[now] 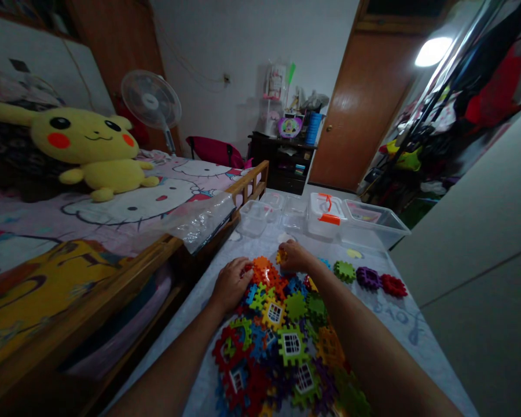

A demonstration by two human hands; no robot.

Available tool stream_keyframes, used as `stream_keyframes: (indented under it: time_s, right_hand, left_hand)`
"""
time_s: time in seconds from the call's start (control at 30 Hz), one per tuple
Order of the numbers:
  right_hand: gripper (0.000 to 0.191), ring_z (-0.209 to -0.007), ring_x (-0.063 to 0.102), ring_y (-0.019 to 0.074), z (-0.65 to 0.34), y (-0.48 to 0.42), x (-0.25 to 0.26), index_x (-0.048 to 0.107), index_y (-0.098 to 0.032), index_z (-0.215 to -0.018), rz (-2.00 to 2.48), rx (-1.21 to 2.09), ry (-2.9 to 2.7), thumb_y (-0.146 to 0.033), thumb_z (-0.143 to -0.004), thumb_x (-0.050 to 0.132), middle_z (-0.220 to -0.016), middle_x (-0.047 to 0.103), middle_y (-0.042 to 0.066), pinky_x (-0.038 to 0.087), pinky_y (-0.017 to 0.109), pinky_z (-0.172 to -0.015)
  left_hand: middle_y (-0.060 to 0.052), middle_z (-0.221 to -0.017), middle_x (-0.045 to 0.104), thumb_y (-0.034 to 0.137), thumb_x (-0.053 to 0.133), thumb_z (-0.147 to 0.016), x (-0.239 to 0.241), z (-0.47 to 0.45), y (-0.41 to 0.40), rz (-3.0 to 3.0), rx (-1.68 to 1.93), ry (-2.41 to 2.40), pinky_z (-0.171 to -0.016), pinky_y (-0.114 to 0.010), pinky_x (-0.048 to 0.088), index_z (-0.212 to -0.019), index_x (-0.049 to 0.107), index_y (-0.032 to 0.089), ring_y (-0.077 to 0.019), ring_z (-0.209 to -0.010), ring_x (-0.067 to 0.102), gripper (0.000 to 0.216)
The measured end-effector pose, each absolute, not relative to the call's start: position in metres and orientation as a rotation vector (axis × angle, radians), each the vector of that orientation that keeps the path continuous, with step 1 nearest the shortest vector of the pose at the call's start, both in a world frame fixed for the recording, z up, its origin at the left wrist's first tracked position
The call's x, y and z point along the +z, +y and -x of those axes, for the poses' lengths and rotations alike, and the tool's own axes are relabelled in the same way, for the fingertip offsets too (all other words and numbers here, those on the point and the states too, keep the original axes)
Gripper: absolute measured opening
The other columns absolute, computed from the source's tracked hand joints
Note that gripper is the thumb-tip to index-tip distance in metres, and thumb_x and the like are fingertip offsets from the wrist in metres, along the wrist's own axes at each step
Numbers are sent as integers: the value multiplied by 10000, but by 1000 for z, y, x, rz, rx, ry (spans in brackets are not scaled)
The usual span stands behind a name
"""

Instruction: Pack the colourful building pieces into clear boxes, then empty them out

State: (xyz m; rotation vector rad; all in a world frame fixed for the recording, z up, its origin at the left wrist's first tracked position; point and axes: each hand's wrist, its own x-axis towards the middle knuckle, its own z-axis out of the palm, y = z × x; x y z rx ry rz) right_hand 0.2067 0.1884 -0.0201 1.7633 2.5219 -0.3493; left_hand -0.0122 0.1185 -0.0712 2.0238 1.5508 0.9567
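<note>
A heap of toothed plastic building blocks [296, 306] in many colours spreads over the cloth-covered table in front of me. At the heap's far end, my right hand [294, 256] is closed with its fingertips pinching a small yellow-orange block [281, 256]. My left hand [231, 284] rests on the heap's left edge, fingers stretched out and touching red pieces beside an orange block [264, 267]. Nearer to me lie green blocks with white window inserts [292, 344] and a red block [229, 349]. What lies under my left palm is hidden.
To the right sit stacks of green [344, 271], purple [368, 278] and red blocks [393, 285]. Clear plastic boxes [254, 219] and a lidded box with orange latches [325, 215] line the table's far end. A wooden bed rail [156, 263] runs along the left.
</note>
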Motion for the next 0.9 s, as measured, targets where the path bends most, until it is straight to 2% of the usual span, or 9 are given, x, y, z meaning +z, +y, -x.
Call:
stream_keyframes:
  time_s: [0.23, 0.43, 0.53, 0.7, 0.77, 0.9]
  right_hand:
    - [442, -945, 615, 229, -209, 194, -29, 654, -149, -1098, -1754, -366, 2592, -228, -666, 710, -1105, 611, 133, 474, 276, -809]
    - [678, -1068, 576, 252, -210, 197, -43, 539, -130, -1297, -1799, -383, 2638, -227, -651, 724, -1192, 582, 152, 453, 296, -887]
    - [724, -1096, 564, 259, -211, 196, -44, 502, -121, -1337, -1822, -393, 2654, -223, -655, 725, -1220, 575, 161, 439, 314, -919]
    - [621, -1163, 525, 298, -207, 189, -27, 550, -123, -1287, -1832, -402, 2698, -202, -690, 703, -1276, 558, 182, 409, 396, -970]
    - [529, -1175, 524, 270, -202, 183, -16, 566, -138, -1268, -1788, -428, 2753, -203, -750, 651, -1292, 563, 159, 405, 379, -977]
    - [340, -951, 635, 178, -187, 167, -3, 654, -163, -1131, -1604, -548, 2817, -187, -798, 590, -1089, 688, 80, 462, 272, -841]
  left_hand:
    - [-85, -1116, 671, 306, 497, -813, -70, 12, 118, -2036, 958, 1535, -1002, -410, 428, -975, 671, 191, -255, -1084, 591, 264]
    - [-88, -1071, 669, 321, 467, -830, -67, 13, 117, -2012, 953, 1506, -974, -412, 431, -987, 659, 183, -251, -1043, 589, 284]
    - [-88, -1053, 673, 323, 427, -853, -67, 14, 116, -1988, 962, 1503, -967, -402, 432, -984, 661, 177, -243, -1035, 595, 306]
    - [-80, -1057, 684, 318, 374, -878, -66, 16, 115, -1955, 982, 1527, -975, -380, 431, -990, 666, 184, -230, -1050, 605, 340]
    - [-81, -1059, 692, 330, 367, -888, -64, 17, 115, -1938, 974, 1551, -970, -375, 434, -1000, 666, 184, -231, -1049, 612, 350]
    - [-80, -1060, 711, 351, 363, -899, -59, 19, 112, -1881, 952, 1631, -928, -350, 453, -993, 672, 190, -230, -1027, 632, 361]
